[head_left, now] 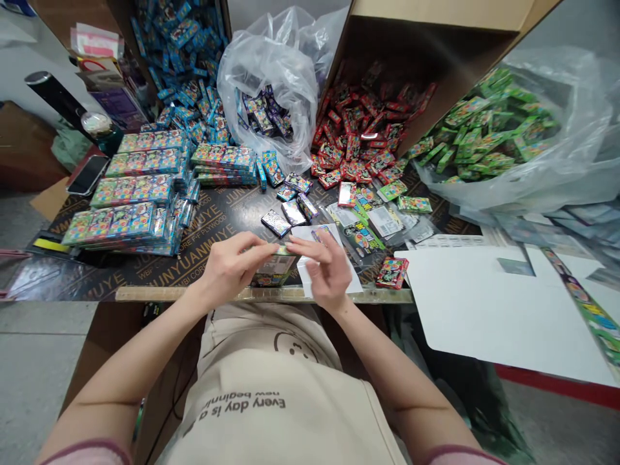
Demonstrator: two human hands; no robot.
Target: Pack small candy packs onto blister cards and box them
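Note:
A small printed carton (272, 271) with a pale, greenish panel stands at the table's front edge, partly hidden by my hands. My left hand (235, 265) is closed over its left side, fingertips on the top edge. My right hand (325, 266) has its fingers stretched toward the carton's top right corner, with the thumb apart. Beneath my right hand lies a white paper sheet (352, 274). Just beyond are several dark purple small boxes (276, 223). To the right lie a red small box (392, 272) and flat printed packaging (363, 237).
Stacked wrapped sets (111, 219) fill the left side, near a phone (88, 175). Loose blue boxes (181, 39), red boxes (353, 129) and green boxes (504, 123) are heaped behind. A plastic bag (271, 58) holds purple boxes. White card (504, 310) overhangs at right.

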